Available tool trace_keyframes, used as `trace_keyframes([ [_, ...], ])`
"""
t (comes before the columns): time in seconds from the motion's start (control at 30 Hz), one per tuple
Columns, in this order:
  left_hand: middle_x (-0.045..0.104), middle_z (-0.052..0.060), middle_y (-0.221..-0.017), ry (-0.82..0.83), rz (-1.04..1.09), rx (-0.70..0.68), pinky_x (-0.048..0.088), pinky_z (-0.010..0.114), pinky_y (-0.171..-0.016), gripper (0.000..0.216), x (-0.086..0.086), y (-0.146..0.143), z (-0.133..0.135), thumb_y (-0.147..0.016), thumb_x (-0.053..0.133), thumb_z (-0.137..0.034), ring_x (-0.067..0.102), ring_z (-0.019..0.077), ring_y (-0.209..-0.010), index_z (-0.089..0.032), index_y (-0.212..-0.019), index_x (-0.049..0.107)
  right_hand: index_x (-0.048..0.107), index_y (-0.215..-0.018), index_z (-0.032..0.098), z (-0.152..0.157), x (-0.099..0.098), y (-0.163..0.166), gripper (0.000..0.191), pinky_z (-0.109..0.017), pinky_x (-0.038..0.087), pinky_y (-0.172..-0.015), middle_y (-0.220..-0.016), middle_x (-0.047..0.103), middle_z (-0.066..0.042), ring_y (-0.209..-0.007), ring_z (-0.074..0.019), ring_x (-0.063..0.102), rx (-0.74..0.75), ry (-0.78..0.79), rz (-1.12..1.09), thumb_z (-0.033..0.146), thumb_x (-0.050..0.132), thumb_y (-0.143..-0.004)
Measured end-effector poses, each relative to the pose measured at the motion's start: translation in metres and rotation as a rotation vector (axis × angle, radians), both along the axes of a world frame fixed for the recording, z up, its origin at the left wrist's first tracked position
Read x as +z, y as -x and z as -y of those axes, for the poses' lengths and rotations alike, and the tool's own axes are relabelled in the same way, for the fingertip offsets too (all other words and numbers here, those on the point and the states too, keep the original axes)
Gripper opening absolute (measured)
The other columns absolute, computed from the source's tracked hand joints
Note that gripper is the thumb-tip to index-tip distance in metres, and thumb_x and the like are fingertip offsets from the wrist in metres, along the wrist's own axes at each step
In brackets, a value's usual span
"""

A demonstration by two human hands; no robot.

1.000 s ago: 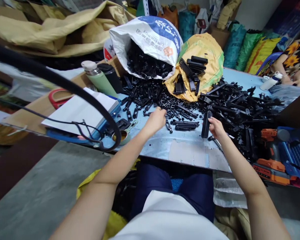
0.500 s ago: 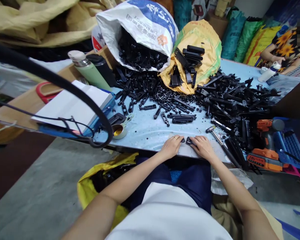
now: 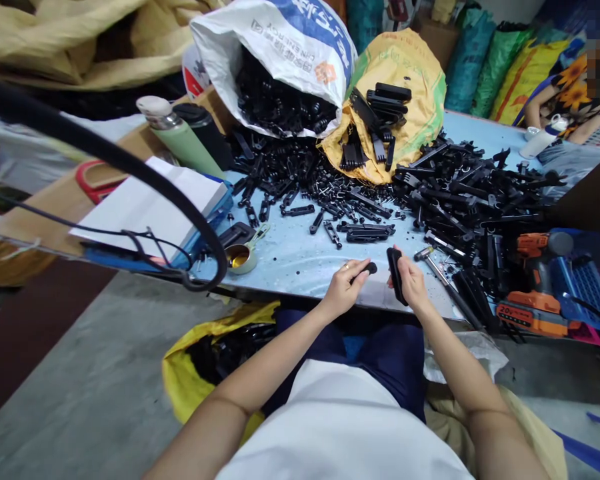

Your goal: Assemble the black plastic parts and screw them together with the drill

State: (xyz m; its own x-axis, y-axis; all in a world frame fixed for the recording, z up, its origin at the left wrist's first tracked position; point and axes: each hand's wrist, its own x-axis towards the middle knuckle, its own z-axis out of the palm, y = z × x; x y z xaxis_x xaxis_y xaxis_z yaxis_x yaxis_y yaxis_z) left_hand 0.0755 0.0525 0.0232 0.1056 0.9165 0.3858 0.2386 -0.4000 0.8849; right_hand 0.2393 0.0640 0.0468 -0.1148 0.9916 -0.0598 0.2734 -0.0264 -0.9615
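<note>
Above the table's front edge, my left hand (image 3: 347, 285) pinches a small black part with a rounded end (image 3: 371, 267). Close by on the right, my right hand (image 3: 411, 283) grips a longer, flat black plastic piece (image 3: 397, 276), tilted nearly upright. A gap separates the two pieces. Beyond my hands, several slim black bars (image 3: 369, 232) lie together on the light blue tabletop (image 3: 290, 257). To the right of my right hand rests a hammer (image 3: 447, 287), its head pointing away from me.
Black parts (image 3: 470, 193) heap across the back and right, below a white sack (image 3: 300, 73) and a yellow sack (image 3: 410, 63). An orange cordless drill (image 3: 533, 293) stands at right. A metal cup (image 3: 241, 259), bottle (image 3: 187, 143) and black cable loop (image 3: 180, 213) are left. Another person sits far right.
My hands have moved slightly apart. The black piece in my right hand has been raised and turned nearly upright; the left hand's small part now shows its rounded end.
</note>
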Motion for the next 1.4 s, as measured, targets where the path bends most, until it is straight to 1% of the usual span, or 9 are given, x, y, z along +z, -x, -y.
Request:
trace_keyframes([
  [0.3,0.063,0.007,-0.091,-0.028,-0.13,0.073,0.05,0.031,-0.079,0.029,0.006,-0.006,0.005,-0.086,0.049,-0.024,0.059,0.0168,-0.087,-0.019,-0.11,0.063,0.052,-0.125,0.026,-0.004,-0.002,-0.01,0.048,-0.025,0.049,-0.054,-0.074,0.053,0.001,-0.047,-0.0063,0.05,0.286,-0.234,0.174,0.051,0.041,-0.086],
  [0.53,0.058,0.008,-0.092,-0.126,0.022,0.324,0.05,0.03,-0.077,0.033,0.008,-0.031,0.01,-0.091,0.041,-0.03,0.058,0.0158,-0.086,-0.017,-0.114,0.061,0.042,-0.134,0.026,0.009,-0.004,0.009,0.049,-0.028,0.05,-0.058,-0.081,0.057,-0.004,-0.052,-0.0108,0.051,0.1,-0.379,0.233,0.047,0.032,-0.09],
  [0.77,0.059,0.006,-0.086,-0.18,0.029,0.196,0.051,0.028,-0.067,0.034,0.017,-0.02,0.002,-0.093,0.037,-0.033,0.058,0.0135,-0.075,-0.019,-0.112,0.062,0.031,-0.14,0.024,0.022,-0.011,0.022,0.054,-0.034,0.05,-0.061,-0.088,0.058,-0.008,-0.059,-0.0162,0.054,0.026,-0.415,0.269,0.043,0.032,-0.09],
  [0.93,0.061,0.008,-0.091,-0.142,-0.005,0.285,0.052,0.032,-0.072,0.037,-0.001,-0.024,-0.005,-0.093,0.032,-0.032,0.059,0.0166,-0.083,-0.018,-0.114,0.058,0.031,-0.14,0.023,0.009,-0.02,0.028,0.051,-0.034,0.05,-0.07,-0.097,0.061,-0.01,-0.078,-0.0199,0.058,0.079,-0.456,0.361,0.038,0.029,-0.091],
  [1.07,0.057,0.014,-0.103,0.066,-0.138,0.386,0.052,0.036,-0.074,0.039,-0.024,-0.025,-0.001,-0.091,0.034,-0.025,0.06,0.0213,-0.09,-0.015,-0.126,0.047,0.047,-0.13,0.024,-0.029,-0.008,0.008,0.042,-0.03,0.048,-0.075,-0.108,0.06,-0.009,-0.094,-0.0202,0.057,0.145,-0.393,0.775,0.032,0.035,-0.091],
  [1.13,0.052,0.016,-0.117,0.079,-0.345,0.305,0.047,0.042,-0.085,0.045,-0.026,-0.018,-0.001,-0.084,0.043,-0.019,0.054,0.0262,-0.106,-0.016,-0.129,0.044,0.052,-0.123,0.018,-0.058,0.009,-0.018,0.037,-0.031,0.045,-0.08,-0.115,0.057,-0.013,-0.102,-0.0226,0.053,-0.021,-0.34,1.082,0.026,0.038,-0.09],
  [1.23,0.051,0.011,-0.125,-0.064,-0.715,-0.065,0.029,0.054,-0.101,0.048,-0.017,-0.01,-0.01,-0.076,0.05,-0.011,0.04,0.0297,-0.122,-0.024,-0.122,0.051,0.048,-0.124,0.002,-0.098,0.038,-0.062,0.04,-0.04,0.041,-0.08,-0.114,0.054,-0.027,-0.104,-0.03,0.05,-0.267,-0.232,1.34,0.012,0.032,-0.088],
  [1.3,0.058,0.008,-0.115,-0.131,-0.903,-0.29,0.024,0.057,-0.101,0.042,-0.008,-0.008,-0.018,-0.078,0.048,-0.009,0.045,0.0277,-0.118,-0.026,-0.115,0.055,0.049,-0.12,-0.004,-0.112,0.054,-0.084,0.041,-0.042,0.039,-0.078,-0.104,0.057,-0.03,-0.099,-0.0313,0.052,-0.265,-0.194,1.381,0.004,0.03,-0.085],
  [1.4,0.063,0.01,-0.099,-0.136,-1.075,-0.327,0.03,0.051,-0.097,0.039,0.004,-0.01,-0.026,-0.082,0.04,-0.004,0.055,0.0226,-0.101,-0.02,-0.115,0.054,0.048,-0.125,0.006,-0.102,0.06,-0.09,0.042,-0.037,0.04,-0.073,-0.095,0.062,-0.023,-0.088,-0.027,0.058,-0.169,-0.198,1.416,0.006,0.035,-0.085],
])
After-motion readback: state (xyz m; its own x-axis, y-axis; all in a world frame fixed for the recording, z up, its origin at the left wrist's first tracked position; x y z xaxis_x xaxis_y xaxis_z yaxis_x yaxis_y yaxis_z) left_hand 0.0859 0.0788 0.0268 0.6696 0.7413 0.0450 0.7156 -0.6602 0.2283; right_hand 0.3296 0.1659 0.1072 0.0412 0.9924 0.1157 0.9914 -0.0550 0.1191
